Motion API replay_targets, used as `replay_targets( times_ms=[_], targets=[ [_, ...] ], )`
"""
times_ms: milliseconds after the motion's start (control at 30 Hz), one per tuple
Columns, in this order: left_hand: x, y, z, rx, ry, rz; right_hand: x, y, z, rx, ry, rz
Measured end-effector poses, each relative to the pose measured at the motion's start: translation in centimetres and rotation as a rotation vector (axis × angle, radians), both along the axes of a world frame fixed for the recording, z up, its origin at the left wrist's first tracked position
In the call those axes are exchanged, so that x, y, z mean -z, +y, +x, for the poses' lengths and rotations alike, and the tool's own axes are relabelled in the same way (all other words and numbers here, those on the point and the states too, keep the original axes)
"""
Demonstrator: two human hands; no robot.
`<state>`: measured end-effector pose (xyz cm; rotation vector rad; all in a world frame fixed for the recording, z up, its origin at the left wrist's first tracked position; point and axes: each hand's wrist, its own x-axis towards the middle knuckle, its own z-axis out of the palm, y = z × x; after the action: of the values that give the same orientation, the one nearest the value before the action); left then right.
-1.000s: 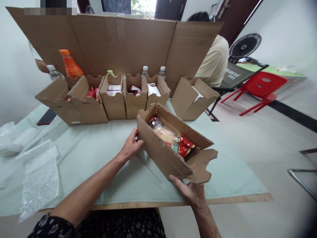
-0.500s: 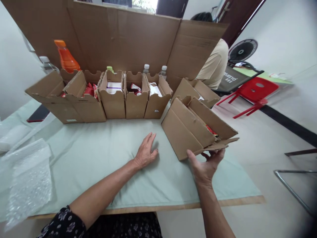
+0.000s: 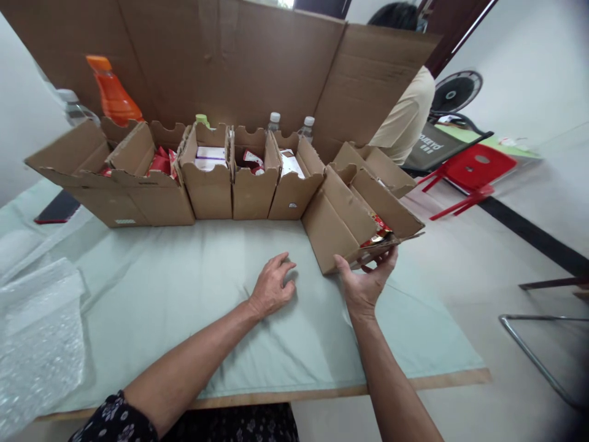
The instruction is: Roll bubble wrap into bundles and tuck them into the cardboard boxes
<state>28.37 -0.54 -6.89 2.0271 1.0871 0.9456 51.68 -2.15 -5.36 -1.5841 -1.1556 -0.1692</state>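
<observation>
My right hand [image 3: 365,285] grips the near end of an open cardboard box [image 3: 338,215] on the right, thumb on its side and fingers at its end. Red and gold packets [image 3: 378,232] show inside that box. My left hand [image 3: 272,287] rests on the pale green cloth [image 3: 221,264], fingers apart and slightly bent, holding nothing. Beyond my hands stands a row of open cardboard boxes, among them one with a white and purple carton [image 3: 210,158], one with a dark red packet [image 3: 253,162] and one with red packets [image 3: 162,162].
A tall cardboard panel [image 3: 267,67] stands behind the boxes, with an orange bottle [image 3: 115,95] and clear bottles before it. Bubble wrap [image 3: 41,344] and a dark phone [image 3: 57,207] lie left. Behind the panel sits a person [image 3: 407,116], near a red chair [image 3: 476,172].
The box in my right hand has moved left and away from me, up against the row. My right hand has moved with it. My left hand has barely moved.
</observation>
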Motion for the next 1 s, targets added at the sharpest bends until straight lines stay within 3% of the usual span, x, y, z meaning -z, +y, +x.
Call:
replay_targets(
  times_ms=[200,333,500,767,1000],
  targets=[
    [-0.1,0.1,0.1,0.009,0.018,0.019,-0.6,4.4,0.0,0.033,-0.112,-0.096],
    [-0.3,0.0,0.2,0.001,0.019,0.007,-1.0,3.7,-1.4,0.049,-0.178,-0.119],
    [-0.5,0.0,0.3,0.01,0.031,0.011,-0.3,2.1,-3.5,-0.087,-0.265,-0.204],
    [-0.4,0.0,0.4,0.01,0.064,0.019,-0.9,7.2,-2.6,-0.093,-0.275,-0.383],
    [-0.6,0.0,0.4,0.011,0.077,0.023,-0.4,8.7,-1.6,-0.149,-0.245,-0.424]
  ],
)
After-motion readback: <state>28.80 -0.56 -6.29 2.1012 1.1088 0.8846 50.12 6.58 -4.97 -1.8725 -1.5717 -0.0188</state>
